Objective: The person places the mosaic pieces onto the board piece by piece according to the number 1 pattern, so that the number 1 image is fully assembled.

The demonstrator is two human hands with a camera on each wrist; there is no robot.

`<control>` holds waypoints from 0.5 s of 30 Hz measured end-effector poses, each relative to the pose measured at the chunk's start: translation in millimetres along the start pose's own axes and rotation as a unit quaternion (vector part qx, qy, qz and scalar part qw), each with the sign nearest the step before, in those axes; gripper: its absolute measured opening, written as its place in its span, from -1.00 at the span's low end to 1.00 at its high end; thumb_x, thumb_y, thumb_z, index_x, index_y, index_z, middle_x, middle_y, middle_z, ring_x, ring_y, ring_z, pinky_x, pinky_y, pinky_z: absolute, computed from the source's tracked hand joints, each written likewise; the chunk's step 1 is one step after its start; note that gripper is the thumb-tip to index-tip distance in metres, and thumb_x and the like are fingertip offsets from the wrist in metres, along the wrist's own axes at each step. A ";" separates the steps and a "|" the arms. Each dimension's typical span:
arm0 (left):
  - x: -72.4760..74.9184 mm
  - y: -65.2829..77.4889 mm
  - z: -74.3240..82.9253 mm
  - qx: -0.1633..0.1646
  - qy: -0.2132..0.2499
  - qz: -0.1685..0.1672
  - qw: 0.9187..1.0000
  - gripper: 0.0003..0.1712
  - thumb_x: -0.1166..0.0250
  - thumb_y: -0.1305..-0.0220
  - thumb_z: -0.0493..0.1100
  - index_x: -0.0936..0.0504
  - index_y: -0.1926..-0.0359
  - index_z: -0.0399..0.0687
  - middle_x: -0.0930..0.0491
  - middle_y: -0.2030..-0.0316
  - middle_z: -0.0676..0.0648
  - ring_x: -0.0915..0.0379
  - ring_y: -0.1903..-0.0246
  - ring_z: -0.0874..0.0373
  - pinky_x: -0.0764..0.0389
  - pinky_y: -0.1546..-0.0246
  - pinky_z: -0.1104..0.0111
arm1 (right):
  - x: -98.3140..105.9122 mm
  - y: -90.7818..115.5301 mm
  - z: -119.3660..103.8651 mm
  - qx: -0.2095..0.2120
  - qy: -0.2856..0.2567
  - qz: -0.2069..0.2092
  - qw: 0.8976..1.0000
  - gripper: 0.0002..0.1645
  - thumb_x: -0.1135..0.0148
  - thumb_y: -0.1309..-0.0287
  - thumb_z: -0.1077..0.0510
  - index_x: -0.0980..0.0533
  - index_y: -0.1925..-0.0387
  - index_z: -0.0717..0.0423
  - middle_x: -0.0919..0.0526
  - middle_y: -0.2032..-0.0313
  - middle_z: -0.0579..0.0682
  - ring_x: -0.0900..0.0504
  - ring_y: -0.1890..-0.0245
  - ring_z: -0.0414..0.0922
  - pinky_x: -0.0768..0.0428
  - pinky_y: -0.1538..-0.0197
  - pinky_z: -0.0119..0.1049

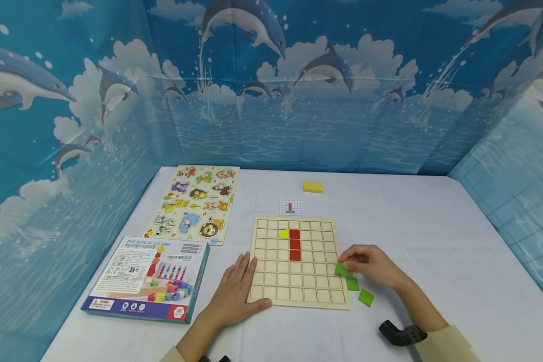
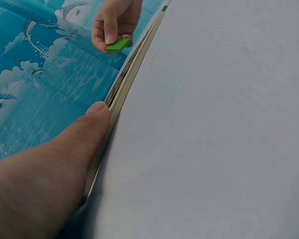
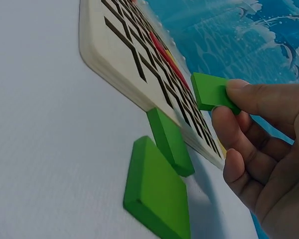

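A wooden grid board (image 1: 271, 279) lies on the white table. Three red square tiles (image 1: 295, 245) form a column in its cells, with a yellow rounded tile (image 1: 284, 234) left of the top one. My right hand (image 1: 373, 264) pinches a green square tile (image 3: 209, 92) between thumb and fingers, raised at the board's right edge. Two more green tiles (image 1: 365, 297) lie on the cloth beside that edge. With its fingers extended, my left hand (image 1: 235, 291) rests at the board's lower left corner, the thumb (image 2: 87, 127) against its near edge.
A small printed pattern card (image 1: 290, 208) lies just beyond the board, and a yellow block (image 1: 313, 187) farther back. At the left are an animal puzzle board (image 1: 199, 201) and a boxed bead set (image 1: 147, 279). Dolphin-printed curtains (image 1: 298, 125) enclose the table.
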State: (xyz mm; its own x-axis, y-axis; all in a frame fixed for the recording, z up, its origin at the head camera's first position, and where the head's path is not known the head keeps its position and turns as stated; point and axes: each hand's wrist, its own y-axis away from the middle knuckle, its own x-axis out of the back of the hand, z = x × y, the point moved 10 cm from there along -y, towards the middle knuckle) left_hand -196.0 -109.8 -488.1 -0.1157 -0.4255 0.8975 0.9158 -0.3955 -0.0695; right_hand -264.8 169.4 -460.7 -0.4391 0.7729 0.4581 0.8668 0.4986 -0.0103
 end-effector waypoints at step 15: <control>-1.5 -0.3 -1.6 0.000 -0.004 0.001 1.000 0.16 -0.13 -0.19 0.46 -0.03 -0.50 -0.28 0.06 -0.49 -0.29 0.26 -0.48 -0.13 0.04 -0.37 -0.07 | -24.6 -25.0 -14.6 0.030 -0.015 -0.026 0.999 -0.88 -0.29 -0.23 0.26 -0.63 0.21 0.23 -0.66 0.30 0.02 -0.60 0.43 -0.11 -0.58 0.30 -0.35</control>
State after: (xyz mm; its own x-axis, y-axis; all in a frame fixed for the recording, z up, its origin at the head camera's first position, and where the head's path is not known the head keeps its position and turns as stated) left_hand -196.7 -110.3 -490.2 -0.1105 -0.4195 0.9010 0.9161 -0.3946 -0.0714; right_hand -272.2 132.3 -458.8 -0.4898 0.7566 0.4332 0.8276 0.5597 -0.0417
